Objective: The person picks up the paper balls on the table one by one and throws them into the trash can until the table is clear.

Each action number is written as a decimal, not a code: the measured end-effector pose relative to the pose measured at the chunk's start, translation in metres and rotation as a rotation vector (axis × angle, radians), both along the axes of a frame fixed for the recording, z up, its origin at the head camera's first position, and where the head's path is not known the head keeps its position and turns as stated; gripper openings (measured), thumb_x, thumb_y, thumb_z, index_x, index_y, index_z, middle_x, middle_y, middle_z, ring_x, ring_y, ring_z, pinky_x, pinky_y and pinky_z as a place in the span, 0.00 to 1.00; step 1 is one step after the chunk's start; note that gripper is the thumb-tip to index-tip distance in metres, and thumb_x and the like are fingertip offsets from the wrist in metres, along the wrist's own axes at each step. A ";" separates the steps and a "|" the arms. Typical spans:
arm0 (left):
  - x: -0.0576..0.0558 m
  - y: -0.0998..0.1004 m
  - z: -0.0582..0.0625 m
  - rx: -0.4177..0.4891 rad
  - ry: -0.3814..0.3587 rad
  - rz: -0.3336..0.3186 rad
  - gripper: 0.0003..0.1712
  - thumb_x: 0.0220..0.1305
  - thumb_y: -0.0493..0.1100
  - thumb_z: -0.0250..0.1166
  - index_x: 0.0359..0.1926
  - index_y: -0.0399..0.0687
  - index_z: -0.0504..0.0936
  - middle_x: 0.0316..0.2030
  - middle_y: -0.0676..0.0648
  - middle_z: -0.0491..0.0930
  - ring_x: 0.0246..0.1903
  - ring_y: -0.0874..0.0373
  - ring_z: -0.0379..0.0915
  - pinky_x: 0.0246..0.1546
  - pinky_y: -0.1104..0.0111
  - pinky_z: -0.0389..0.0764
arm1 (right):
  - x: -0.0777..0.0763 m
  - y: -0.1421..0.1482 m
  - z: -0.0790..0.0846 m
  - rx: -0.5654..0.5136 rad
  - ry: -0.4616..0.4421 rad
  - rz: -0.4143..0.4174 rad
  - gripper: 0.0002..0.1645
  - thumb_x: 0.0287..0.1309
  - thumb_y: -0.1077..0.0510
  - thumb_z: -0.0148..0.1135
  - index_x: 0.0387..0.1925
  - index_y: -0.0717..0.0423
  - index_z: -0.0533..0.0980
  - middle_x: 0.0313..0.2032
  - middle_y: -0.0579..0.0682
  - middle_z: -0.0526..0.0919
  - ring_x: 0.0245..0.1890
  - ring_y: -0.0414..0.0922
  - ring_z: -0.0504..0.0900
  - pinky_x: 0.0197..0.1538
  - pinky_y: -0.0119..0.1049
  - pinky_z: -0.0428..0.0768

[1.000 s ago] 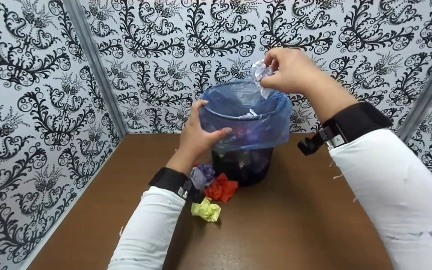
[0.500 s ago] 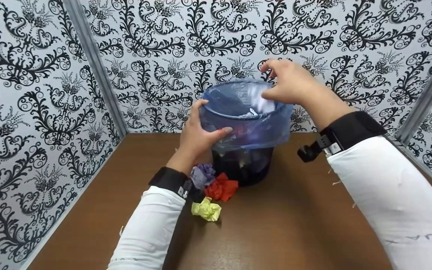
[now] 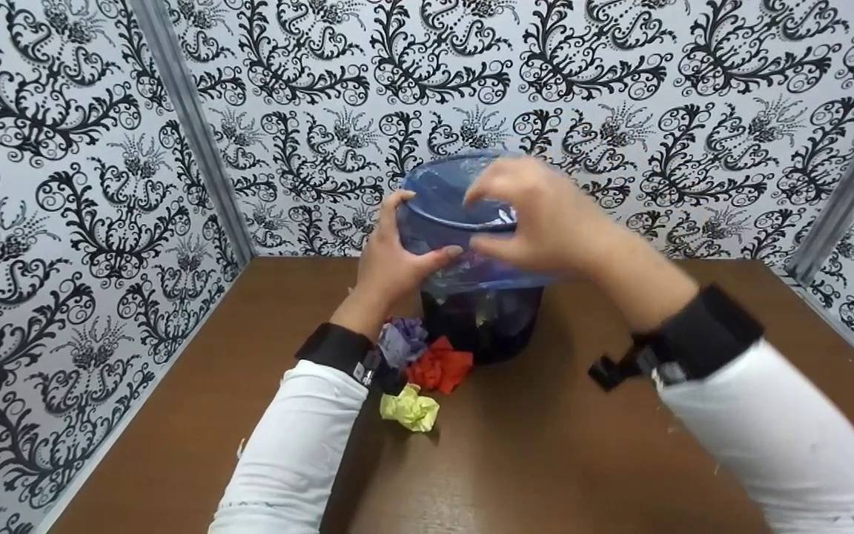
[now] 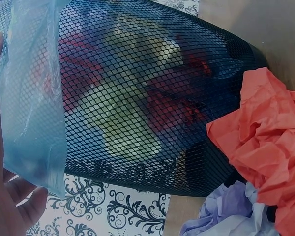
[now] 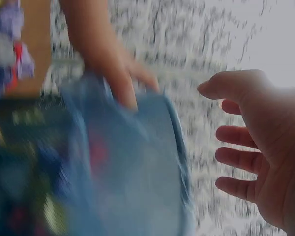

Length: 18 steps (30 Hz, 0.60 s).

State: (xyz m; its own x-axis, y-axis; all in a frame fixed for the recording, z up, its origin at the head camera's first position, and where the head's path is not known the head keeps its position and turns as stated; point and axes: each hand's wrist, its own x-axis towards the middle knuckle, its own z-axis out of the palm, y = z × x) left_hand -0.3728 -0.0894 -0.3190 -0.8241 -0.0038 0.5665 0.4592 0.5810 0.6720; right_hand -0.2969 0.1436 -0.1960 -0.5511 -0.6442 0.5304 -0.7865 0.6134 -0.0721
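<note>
A dark mesh waste bin (image 3: 482,322) stands on the table, lined with a translucent blue bag (image 3: 445,178) folded over its rim. My left hand (image 3: 388,259) holds the bin's upper left side, thumb across the front of the bag. My right hand (image 3: 534,215) is in front of the bin's right side in the head view, holding nothing, with thumb and fingers spread apart. Crumpled red paper (image 3: 440,365), purple paper (image 3: 402,341) and yellow paper (image 3: 410,409) lie by the bin's base. Through the mesh (image 4: 123,98), the left wrist view shows more coloured paper inside.
Patterned wall panels (image 3: 308,96) rise behind and to the left of the brown table (image 3: 545,445). Grey strips (image 3: 193,133) run down the panel corners. A camera (image 3: 608,371) juts out from the right wrist strap.
My right hand has let go of the crumpled white paper, which dropped into the bin. It then moved down and left. My left hand stays on the bin.
</note>
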 end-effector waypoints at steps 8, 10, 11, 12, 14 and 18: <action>-0.001 0.001 0.002 0.002 0.010 0.006 0.57 0.36 0.72 0.81 0.66 0.76 0.60 0.59 0.46 0.81 0.51 0.49 0.80 0.50 0.54 0.80 | 0.021 -0.020 -0.072 -0.030 -0.045 0.224 0.16 0.55 0.50 0.75 0.44 0.51 0.84 0.43 0.46 0.86 0.47 0.42 0.82 0.56 0.39 0.82; 0.000 0.001 0.002 0.010 -0.001 -0.008 0.59 0.33 0.77 0.80 0.66 0.77 0.60 0.60 0.49 0.81 0.52 0.51 0.79 0.52 0.55 0.79 | 0.020 -0.024 -0.093 -0.013 -0.098 0.231 0.16 0.54 0.49 0.75 0.44 0.49 0.84 0.41 0.44 0.85 0.44 0.41 0.81 0.52 0.37 0.82; 0.000 0.001 0.001 0.014 -0.004 -0.013 0.60 0.31 0.79 0.79 0.66 0.77 0.60 0.60 0.51 0.81 0.52 0.52 0.79 0.53 0.55 0.79 | 0.019 -0.027 -0.104 0.000 -0.124 0.233 0.17 0.54 0.49 0.75 0.44 0.49 0.84 0.41 0.44 0.84 0.43 0.42 0.81 0.50 0.36 0.82; 0.001 0.000 0.001 0.020 -0.006 -0.018 0.61 0.30 0.80 0.78 0.66 0.77 0.60 0.60 0.51 0.81 0.52 0.53 0.79 0.53 0.55 0.79 | 0.019 -0.030 -0.114 0.020 -0.158 0.224 0.17 0.53 0.48 0.75 0.44 0.48 0.84 0.40 0.44 0.83 0.41 0.42 0.80 0.47 0.35 0.82; 0.001 0.000 0.000 0.030 -0.006 -0.024 0.61 0.30 0.81 0.77 0.66 0.76 0.61 0.60 0.53 0.81 0.53 0.54 0.79 0.54 0.55 0.79 | 0.018 -0.037 -0.132 0.064 -0.233 0.208 0.20 0.52 0.46 0.76 0.46 0.48 0.85 0.40 0.45 0.83 0.40 0.41 0.79 0.45 0.35 0.81; 0.001 0.000 0.000 0.038 -0.005 -0.028 0.62 0.29 0.81 0.78 0.66 0.75 0.61 0.60 0.54 0.81 0.53 0.54 0.79 0.55 0.55 0.79 | 0.017 -0.051 -0.162 0.159 -0.355 0.167 0.26 0.49 0.44 0.76 0.49 0.49 0.84 0.42 0.47 0.84 0.41 0.39 0.77 0.45 0.35 0.81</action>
